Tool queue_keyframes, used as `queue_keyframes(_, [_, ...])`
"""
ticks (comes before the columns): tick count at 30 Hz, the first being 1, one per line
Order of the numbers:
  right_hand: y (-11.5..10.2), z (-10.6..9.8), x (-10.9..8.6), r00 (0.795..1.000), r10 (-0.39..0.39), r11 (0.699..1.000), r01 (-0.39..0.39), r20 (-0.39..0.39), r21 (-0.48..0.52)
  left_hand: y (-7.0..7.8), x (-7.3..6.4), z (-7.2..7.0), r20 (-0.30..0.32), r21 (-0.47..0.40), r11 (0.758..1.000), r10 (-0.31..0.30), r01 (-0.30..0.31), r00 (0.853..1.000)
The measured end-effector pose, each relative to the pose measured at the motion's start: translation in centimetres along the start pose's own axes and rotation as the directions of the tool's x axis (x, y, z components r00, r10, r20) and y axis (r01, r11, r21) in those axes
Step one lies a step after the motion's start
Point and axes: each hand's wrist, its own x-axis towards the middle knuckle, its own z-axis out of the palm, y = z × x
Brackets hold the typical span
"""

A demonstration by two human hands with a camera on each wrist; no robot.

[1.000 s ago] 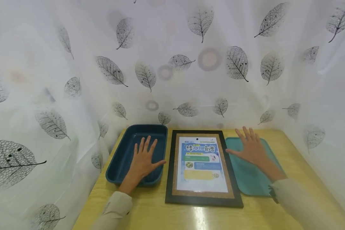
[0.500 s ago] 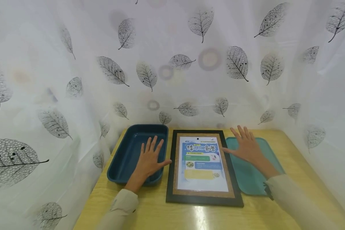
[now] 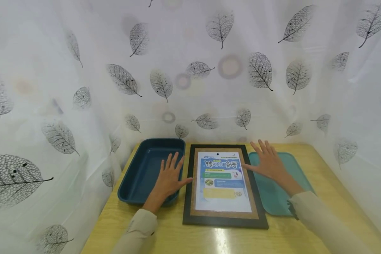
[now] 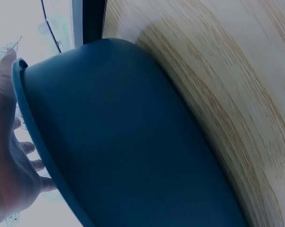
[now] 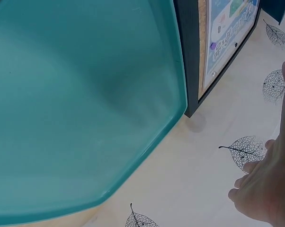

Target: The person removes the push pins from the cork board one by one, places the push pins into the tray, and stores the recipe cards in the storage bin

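My left hand (image 3: 167, 181) hovers over the right side of a deep dark-blue basin (image 3: 139, 173), fingers spread, thumb reaching toward a framed board. In the left wrist view that hand (image 4: 12, 156) shows beyond the rim of the basin (image 4: 119, 137); whether it touches the rim I cannot tell. Over a flat teal tray (image 3: 276, 197) my right hand (image 3: 269, 165) is spread too, its thumb over the board's right edge. Between the hands lies the black-framed corkboard (image 3: 225, 221), bearing a printed sheet (image 3: 223, 204) pinned at its top. Neither hand holds anything.
Basin, board and tray stand side by side on a pale wooden table (image 3: 171, 236). White leaf-print curtains (image 3: 184, 95) enclose the table at the back and both sides. In the right wrist view the tray (image 5: 76, 118) abuts or nearly abuts the frame.
Both hands have drifted inward: the left to the right, the right to the left, closer to the framed board. Fingers stay spread. Basin, board and tray have not moved on the table.
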Motion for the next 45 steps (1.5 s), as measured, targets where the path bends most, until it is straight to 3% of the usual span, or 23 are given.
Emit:
queue_keyframes(9, [0.0, 0.5, 0.2, 1.0, 0.006, 1.0, -0.006, 0.021, 0.003, 1.1, 0.3, 0.5, 0.07, -0.004, 1.0, 0.03, -0.029, 0.997])
queue_keyframes(17, [-0.1, 0.7, 0.2, 0.999, -0.014, 1.0, 0.014, 0.034, 0.014, 1.9, 0.6, 0.8, 0.069, -0.015, 1.0, 0.029, -0.028, 0.997])
queue_keyframes(24, [-0.5, 1.0, 0.3, 0.998, -0.018, 1.0, 0.018, 0.059, 0.005, 2.3, 0.6, 1.3, 0.114, -0.045, 0.998, 0.037, -0.032, 0.993])
queue_keyframes(36, [-1.0, 1.5, 0.7, 0.998, -0.059, 0.998, 0.058, 0.033, 0.038, 3.0, 1.0, 2.4, 0.095, -0.091, 0.992, 0.098, -0.09, 0.991])
queue_keyframes(45, [-1.3, 2.1, 1.4, 0.995, -0.069, 0.997, 0.065, 0.076, 0.045, 3.7, 1.2, 3.2, 0.123, -0.109, 0.989, 0.112, -0.099, 0.986])
